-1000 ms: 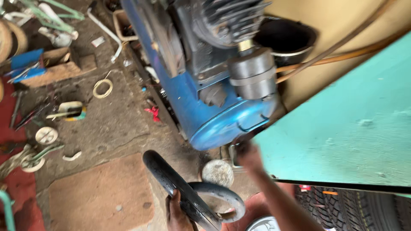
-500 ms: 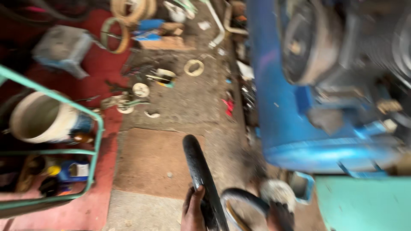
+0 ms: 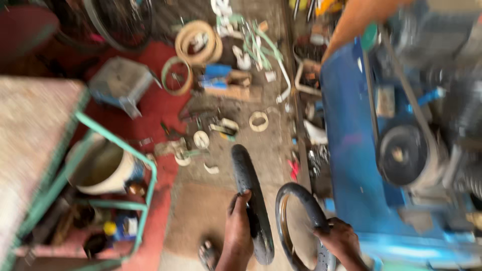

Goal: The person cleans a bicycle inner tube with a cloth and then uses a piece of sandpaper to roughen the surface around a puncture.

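Observation:
My left hand (image 3: pixel 238 228) grips a black rubber tyre (image 3: pixel 248 185) that stands on edge on the ground. My right hand (image 3: pixel 343 241) holds a dark rubber inner tube (image 3: pixel 301 200) just to the right of the tyre. Tyre and tube sit side by side, close to a large blue air compressor (image 3: pixel 351 150) on the right. The whole view is motion-blurred.
A green metal frame stand (image 3: pixel 120 150) with a pale bucket (image 3: pixel 103 168) is at the left. Rings, hoses and small tools (image 3: pixel 221 128) litter the ground ahead. A grey box (image 3: pixel 120 83) lies on red floor. Another person's arm (image 3: pixel 356 20) shows at the top right.
The view has swung and tilted left, so the compressor now fills the right side. The tyre and tube stay in my hands, now seen more fully and upright.

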